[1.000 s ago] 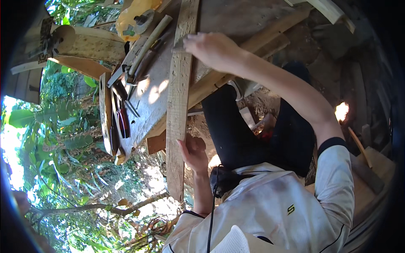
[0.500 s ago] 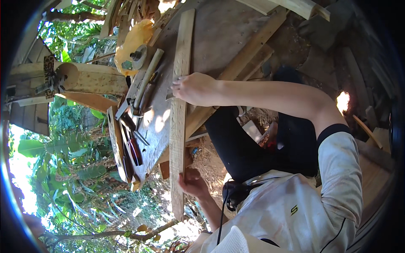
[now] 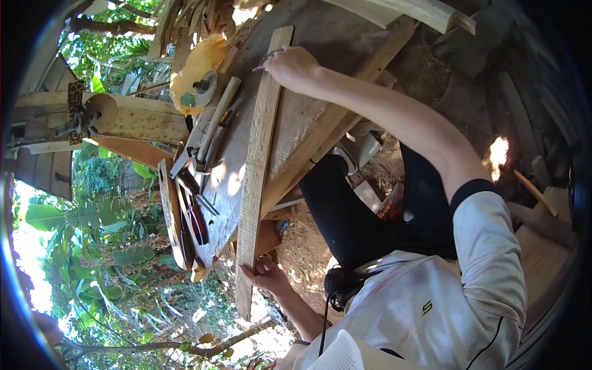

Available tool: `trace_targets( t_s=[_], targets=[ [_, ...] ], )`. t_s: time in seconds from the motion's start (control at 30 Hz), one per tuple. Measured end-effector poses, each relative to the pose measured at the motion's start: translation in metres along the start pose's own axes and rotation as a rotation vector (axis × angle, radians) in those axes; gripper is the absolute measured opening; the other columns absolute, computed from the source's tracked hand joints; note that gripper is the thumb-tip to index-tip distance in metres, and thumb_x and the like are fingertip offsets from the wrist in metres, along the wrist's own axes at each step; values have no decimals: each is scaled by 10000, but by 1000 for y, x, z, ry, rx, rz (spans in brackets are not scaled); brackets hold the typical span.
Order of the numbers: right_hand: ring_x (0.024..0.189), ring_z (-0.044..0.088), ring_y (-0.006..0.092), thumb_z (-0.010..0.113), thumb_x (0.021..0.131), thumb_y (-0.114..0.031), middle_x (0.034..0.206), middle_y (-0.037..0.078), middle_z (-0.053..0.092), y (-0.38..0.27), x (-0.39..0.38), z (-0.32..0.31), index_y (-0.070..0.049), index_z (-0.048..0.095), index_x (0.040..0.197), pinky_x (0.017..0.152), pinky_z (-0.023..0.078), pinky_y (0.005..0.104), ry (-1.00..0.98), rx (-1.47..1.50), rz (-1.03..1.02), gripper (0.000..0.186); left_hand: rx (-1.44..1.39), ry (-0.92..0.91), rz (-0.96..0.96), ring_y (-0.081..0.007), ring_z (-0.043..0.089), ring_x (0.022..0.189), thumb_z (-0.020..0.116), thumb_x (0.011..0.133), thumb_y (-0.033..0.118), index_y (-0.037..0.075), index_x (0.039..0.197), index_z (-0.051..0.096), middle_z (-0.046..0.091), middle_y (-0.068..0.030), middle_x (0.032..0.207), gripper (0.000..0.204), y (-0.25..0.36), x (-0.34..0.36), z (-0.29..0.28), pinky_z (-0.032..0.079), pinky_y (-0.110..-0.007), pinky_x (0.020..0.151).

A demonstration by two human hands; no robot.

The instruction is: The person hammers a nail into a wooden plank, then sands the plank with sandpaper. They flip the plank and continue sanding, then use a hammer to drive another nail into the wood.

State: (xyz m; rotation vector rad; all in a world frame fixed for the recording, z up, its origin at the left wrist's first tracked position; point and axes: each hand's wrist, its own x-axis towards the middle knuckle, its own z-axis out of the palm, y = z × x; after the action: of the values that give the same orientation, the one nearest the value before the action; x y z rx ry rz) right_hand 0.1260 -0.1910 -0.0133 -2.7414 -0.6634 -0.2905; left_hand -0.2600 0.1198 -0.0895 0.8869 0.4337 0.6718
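We hold one long wooden plank (image 3: 258, 160) flat on the surface (image 3: 320, 105), its near end overhanging the edge. Our left hand (image 3: 266, 275) has its grip closed around that end; our right hand (image 3: 295, 66) pinches a thin pencil-like tool (image 3: 265, 66) against the far end. Beside it lie one hammer (image 3: 209, 126), one yellow container (image 3: 200, 77), contents hidden, and several hand tools (image 3: 194, 216).

Outdoor woodworking shop: rough workbench (image 3: 308, 117), hand tools (image 3: 200, 154), leafy trees (image 3: 92, 259)
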Motion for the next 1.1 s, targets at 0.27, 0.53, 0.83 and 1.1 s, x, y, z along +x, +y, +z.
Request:
trace_targets(
  t_s=[0.27, 0.53, 0.83, 1.1],
  targets=[
    [840, 707, 289, 646, 889, -98, 931, 171, 730, -64, -38, 11, 46, 697, 965, 876, 599, 404, -5, -104, -313, 171, 41, 115, -53, -82, 283, 522, 598, 1063, 345, 182, 797, 488, 270, 66, 579, 331, 21, 1, -22, 281, -250, 486],
    [717, 694, 398, 596, 1001, -180, 803, 191, 725, -6, -30, -50, -31, 712, 1146, 648, 574, 459, 376, 397, 35, 237, 445, 69, 101, -73, 287, 539, 525, 1077, 498, 163, 758, 449, 272, 63, 608, 468, 79, -7, -28, 258, -280, 525],
    [600, 657, 75, 574, 1031, -129, 988, 133, 778, -29, -85, -62, -55, 663, 1327, 643, 594, 301, 275, 567, -324, 318, 121, -433, 63, -83, 482, 680, 849, 838, 115, 46, 1242, 540, 606, -57, 1090, 513, 104, 15, -31, 413, -225, 620],
    [1276, 634, 314, 601, 1017, -141, 1365, 126, 672, -7, -112, 0, -25, 669, 1302, 1073, 539, 429, 262, 223, -332, 315, 23, -24, -200, -146, 633, 887, 698, 983, 313, 60, 1546, 397, 679, -88, 1214, 687, 34, -8, 40, 494, -262, 704]
  ],
)
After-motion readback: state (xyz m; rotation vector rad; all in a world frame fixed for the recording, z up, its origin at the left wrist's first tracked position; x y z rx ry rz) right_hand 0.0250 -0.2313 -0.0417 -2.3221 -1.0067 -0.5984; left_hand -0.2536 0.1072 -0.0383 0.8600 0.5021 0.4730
